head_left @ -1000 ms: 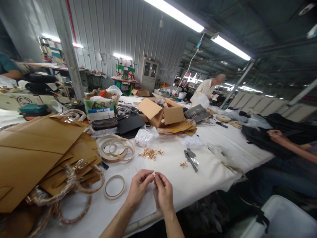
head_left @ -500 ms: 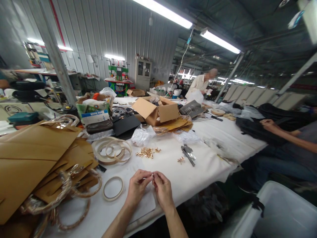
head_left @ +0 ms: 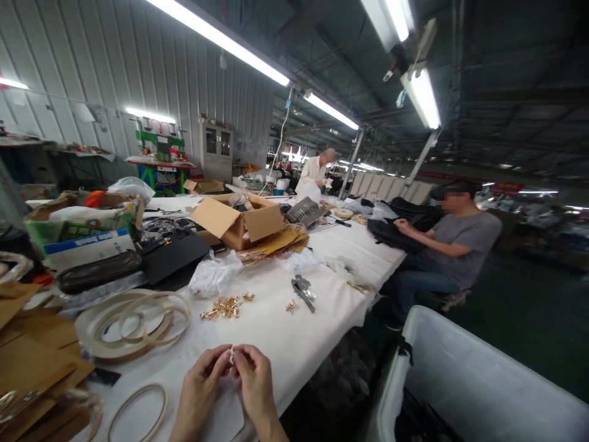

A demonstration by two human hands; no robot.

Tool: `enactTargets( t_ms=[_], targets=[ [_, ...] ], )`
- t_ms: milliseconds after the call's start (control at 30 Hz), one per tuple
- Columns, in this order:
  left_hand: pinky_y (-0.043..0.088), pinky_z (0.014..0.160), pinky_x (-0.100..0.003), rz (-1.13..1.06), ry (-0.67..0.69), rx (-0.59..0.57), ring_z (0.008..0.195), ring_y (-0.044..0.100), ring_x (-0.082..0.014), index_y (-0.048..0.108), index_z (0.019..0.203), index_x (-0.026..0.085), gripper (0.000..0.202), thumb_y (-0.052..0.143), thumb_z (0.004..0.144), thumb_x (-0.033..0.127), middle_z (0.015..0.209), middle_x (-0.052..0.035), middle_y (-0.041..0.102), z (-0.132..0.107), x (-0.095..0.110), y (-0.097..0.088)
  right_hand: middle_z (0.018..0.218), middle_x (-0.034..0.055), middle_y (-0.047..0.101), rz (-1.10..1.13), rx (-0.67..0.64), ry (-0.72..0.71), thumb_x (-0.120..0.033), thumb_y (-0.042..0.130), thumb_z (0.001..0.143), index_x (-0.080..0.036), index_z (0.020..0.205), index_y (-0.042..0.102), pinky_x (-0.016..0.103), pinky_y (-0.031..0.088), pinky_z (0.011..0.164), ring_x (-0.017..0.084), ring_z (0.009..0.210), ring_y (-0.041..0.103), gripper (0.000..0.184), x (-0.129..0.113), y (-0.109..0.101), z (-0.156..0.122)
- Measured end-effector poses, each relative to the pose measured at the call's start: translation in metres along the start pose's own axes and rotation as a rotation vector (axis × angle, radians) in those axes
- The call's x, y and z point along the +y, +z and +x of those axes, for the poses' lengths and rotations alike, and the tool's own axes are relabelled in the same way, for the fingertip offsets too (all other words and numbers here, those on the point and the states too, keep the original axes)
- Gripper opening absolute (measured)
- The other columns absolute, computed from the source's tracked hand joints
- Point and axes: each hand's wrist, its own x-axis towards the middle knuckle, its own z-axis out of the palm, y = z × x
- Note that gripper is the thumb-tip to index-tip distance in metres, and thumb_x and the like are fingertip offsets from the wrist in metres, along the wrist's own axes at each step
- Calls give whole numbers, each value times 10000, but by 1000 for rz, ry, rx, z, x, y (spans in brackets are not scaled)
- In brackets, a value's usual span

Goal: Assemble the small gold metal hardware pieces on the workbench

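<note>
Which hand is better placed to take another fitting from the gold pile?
Left, probably: the left hand lies closer under the gold fittings, while the right hand sits further right. Both pinch the small metal piece.

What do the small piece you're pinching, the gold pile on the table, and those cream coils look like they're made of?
The small held piece looks like bright metal, going by its glint, though it is too small to be sure. The gold fittings look like shiny gold-toned plated metal. The cream coils look like smooth, flexible strip, possibly coated leather or plastic; the look leaves that open.
</note>
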Motion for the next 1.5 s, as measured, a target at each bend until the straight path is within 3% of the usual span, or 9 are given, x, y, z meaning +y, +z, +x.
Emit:
enactTargets(
  t_ms=[233,400,633,800,1000,1167,1300,1367,1500],
  targets=[
    [522,598,-283,102,-36,-35,622,628,-203,747,947,184,529,642,848,693,678,-13,684,-4,7,3,642,-32,543,-102,29,-66,-532,584,982,-201,804,638,242,418,603,132,613,496,379,9,1,-4],
    [542,626,-302,34,-63,-52,696,666,-223,719,1070,177,606,537,899,729,783,-39,698,-8,15,7,638,-40,504,-171,156,-96,-554,536,989,-209,802,625,241,400,582,137,600,463,403,12,-11,7],
    [512,612,-290,38,-94,-123,698,641,-207,701,1069,164,603,474,951,710,806,-52,674,-13,11,12,601,-7,583,-409,470,-135,-698,558,864,-206,783,676,278,460,614,183,597,546,513,4,-113,74],
    [496,615,-294,114,-79,-186,680,632,-203,700,1051,166,591,434,982,689,807,-49,667,-16,14,15,885,108,768,-483,517,-144,-675,601,786,-170,958,733,325,542,703,249,735,688,550,2,-170,109],
    [495,639,-294,168,-21,-206,696,648,-206,703,994,192,502,421,1023,607,813,-42,672,-19,25,15,879,103,787,-603,483,-178,-593,578,824,-182,946,754,338,544,696,261,742,712,463,8,-172,108],
    [485,738,-300,387,209,-225,799,674,-214,698,857,219,319,501,1036,396,840,-46,703,-23,26,15,860,120,770,-703,497,-172,-575,592,768,-193,905,788,382,530,773,294,806,689,451,0,-169,105],
    [513,784,-293,527,286,-259,876,697,-216,734,984,235,131,614,946,201,929,-52,736,-43,23,12,949,215,720,-765,513,-115,-622,596,681,-122,967,784,504,494,841,376,868,639,605,-3,-171,97],
    [534,795,-292,557,294,-267,906,700,-224,737,1058,239,180,675,898,183,960,-59,740,-57,21,7,993,212,711,-829,541,-157,-622,547,718,-140,1024,777,523,481,852,389,896,632,615,1,-174,94],
    [561,821,-284,501,352,-234,913,698,-210,692,1197,237,305,663,901,173,1023,-73,736,-82,22,-16,789,158,707,-762,576,-76,-617,566,780,-255,1030,766,538,465,836,375,837,649,483,11,-175,91]
  ],
)
